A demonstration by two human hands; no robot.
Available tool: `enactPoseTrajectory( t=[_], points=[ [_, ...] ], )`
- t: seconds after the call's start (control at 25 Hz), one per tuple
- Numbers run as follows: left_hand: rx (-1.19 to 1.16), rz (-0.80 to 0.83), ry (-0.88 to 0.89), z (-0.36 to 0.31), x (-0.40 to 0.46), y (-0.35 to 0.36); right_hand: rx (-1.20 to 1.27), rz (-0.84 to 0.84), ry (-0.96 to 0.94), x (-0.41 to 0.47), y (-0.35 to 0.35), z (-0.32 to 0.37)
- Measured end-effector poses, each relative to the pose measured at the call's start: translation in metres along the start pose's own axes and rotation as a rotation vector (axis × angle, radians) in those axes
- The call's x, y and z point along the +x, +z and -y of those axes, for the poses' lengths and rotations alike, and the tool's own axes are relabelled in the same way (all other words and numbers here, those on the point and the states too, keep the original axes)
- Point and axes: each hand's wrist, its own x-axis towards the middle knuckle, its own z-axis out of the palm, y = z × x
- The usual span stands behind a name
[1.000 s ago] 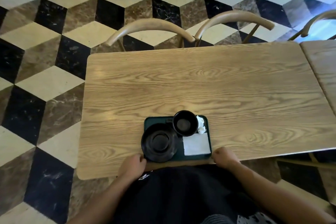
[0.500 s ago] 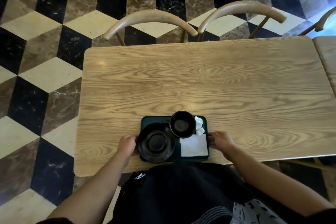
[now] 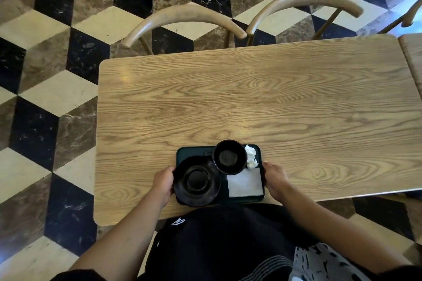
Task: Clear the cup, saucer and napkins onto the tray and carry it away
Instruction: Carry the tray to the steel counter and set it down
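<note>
tray (image 3: 194, 151): dark green, rectangular, it lies on the wooden table (image 3: 251, 98) near the front edge, close to the person's body.
saucer (image 3: 196, 180): black and round, it sits on the left part of the tray; its left and front rim go a little over the tray edge.
cup (image 3: 230, 157): black, upright, on the back part of the tray, it touches the back right rim of the saucer. inside looks empty and dark.
crumpled napkin (image 3: 251, 157): white, in the back right corner of the tray, just beside the cup.
flat napkin (image 3: 245, 182): white square, on the front right part of the tray, in front of the cup.
left hand (image 3: 163, 182): fingers curled on the left side of the tray, beside the saucer rim; it grips the edge there.
right hand (image 3: 275, 178): closed on the right edge of the tray, thumb on top near the flat napkin.
chairs (image 3: 182, 20): two with curved wooden backs, at the far side of the table.
floor (image 3: 57, 75): cube pattern tiles in black, cream and brown.
</note>
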Motion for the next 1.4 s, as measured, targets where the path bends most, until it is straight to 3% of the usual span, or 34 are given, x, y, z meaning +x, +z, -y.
enactPoseTrajectory(
  t=[0.16,0.36,0.48,0.96,1.4],
  points=[
    [0.014,-0.009,-0.019,-0.003,0.004,0.002,-0.002,-0.004,0.019,0.002,0.004,-0.001],
    [0.02,-0.04,-0.024,-0.002,0.002,0.003,-0.092,-0.18,-0.045,-0.005,0.016,-0.005],
    [0.004,-0.053,-0.016,-0.002,-0.001,0.001,-0.15,-0.2,-0.086,-0.01,0.021,0.001],
    [-0.141,-0.132,0.011,0.023,-0.029,-0.014,-0.144,-0.027,-0.127,-0.019,0.023,0.026],
    [-0.356,-0.212,-0.081,0.101,-0.064,-0.067,-0.362,0.161,-0.235,-0.036,0.068,0.024]
  ],
)
